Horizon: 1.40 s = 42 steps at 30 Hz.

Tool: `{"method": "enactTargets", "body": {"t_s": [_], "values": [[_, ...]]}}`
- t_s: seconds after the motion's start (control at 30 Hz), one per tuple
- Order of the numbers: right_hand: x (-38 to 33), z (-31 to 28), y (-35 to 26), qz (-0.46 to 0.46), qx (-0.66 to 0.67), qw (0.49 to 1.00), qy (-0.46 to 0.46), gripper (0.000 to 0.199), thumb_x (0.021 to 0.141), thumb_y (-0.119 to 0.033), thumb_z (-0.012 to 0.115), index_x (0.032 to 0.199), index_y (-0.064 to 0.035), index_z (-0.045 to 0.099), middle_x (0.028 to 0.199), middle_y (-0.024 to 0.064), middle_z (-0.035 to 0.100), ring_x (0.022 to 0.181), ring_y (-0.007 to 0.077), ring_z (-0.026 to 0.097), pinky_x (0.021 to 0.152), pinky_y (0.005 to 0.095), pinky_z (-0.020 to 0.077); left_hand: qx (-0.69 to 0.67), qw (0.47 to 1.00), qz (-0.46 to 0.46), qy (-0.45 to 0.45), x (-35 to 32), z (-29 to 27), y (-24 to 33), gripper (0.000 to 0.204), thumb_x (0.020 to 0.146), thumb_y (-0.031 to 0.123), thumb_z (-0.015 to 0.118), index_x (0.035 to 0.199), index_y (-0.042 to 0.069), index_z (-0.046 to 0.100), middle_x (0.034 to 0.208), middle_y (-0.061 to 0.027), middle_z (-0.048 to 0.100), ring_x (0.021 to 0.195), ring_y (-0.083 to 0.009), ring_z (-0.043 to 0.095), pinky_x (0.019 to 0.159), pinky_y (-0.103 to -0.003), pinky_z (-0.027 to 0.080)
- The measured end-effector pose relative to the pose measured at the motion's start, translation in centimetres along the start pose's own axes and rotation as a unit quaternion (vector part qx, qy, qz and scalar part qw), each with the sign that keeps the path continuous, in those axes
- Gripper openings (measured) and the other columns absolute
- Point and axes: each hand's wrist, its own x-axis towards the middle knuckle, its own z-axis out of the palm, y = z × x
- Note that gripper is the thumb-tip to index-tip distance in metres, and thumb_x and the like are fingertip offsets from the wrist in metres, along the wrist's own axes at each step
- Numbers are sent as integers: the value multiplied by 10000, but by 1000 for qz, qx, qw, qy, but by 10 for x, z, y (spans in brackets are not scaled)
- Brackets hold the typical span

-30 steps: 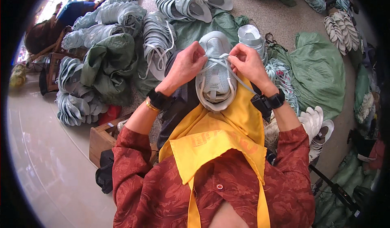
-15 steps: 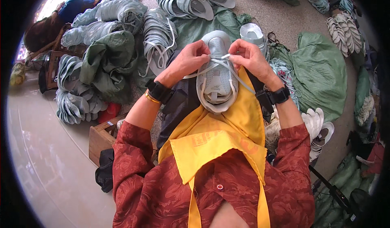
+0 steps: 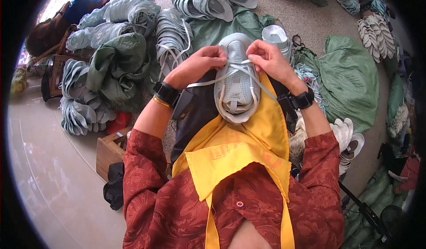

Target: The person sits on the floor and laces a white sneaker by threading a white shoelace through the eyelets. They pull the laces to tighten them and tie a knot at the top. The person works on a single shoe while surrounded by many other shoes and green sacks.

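The pale grey mesh sports shoe (image 3: pixel 236 78) is lying on the yellow cloth apron (image 3: pixel 248 147) over the person's lap, at the middle of the view. Its long axis is running straight away from the body: the toe is pointing toward the floor piles ahead, the heel opening toward the chest.

The white flat lace (image 3: pixel 212 81) is crossing the upper near the toe end. The left hand (image 3: pixel 195 67) is pinching the lace at the shoe's left edge with fingertips closed on it; one free end is trailing toward the left wrist. The right hand (image 3: pixel 268 58) is gripping the lace at the right edge, thumb and forefinger closed.

For a clean result, judged from this position:
- Both hands should be drawing with equal tension, keeping the lace flat and untwisted.
- The shoe should be staying centred on the lap.

Stacks of grey-green shoe uppers (image 3: pixel 171 36) and green sacks (image 3: pixel 346 76) are surrounding the work area.
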Motion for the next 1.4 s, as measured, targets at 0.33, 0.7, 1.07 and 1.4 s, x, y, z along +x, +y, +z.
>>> {"method": "enactTargets", "body": {"t_s": [0.33,0.7,1.07,1.4], "values": [[-4,1,-4,20,30,999,1,96,1015,-142,646,1070,-65,630,864,-56,603,687,17,566,628,187,476,95,995,10,14,-5,9,6,140,1017,180,655,962,58,614,877,83,524,809,-37,471,721,-200,403],[1,-3,13,10,40,999,-11,87,996,-122,650,1052,-59,635,852,-59,586,705,28,545,646,195,467,86,995,-18,38,-8,12,7,151,1028,189,603,923,82,592,864,94,482,821,-44,426,755,-217,371],[-8,-4,14,19,105,994,1,163,1051,-189,586,1103,-41,628,948,-25,614,768,41,594,706,205,508,90,995,-20,38,-7,10,2,126,1015,190,641,958,84,604,880,99,493,808,-24,436,724,-196,369],[-59,4,4,45,-79,995,48,132,969,-63,701,1079,-27,638,913,-26,658,804,45,644,697,217,537,83,995,-3,49,-8,11,-3,102,972,146,676,982,72,606,894,89,520,832,-22,465,736,-195,394]]}}
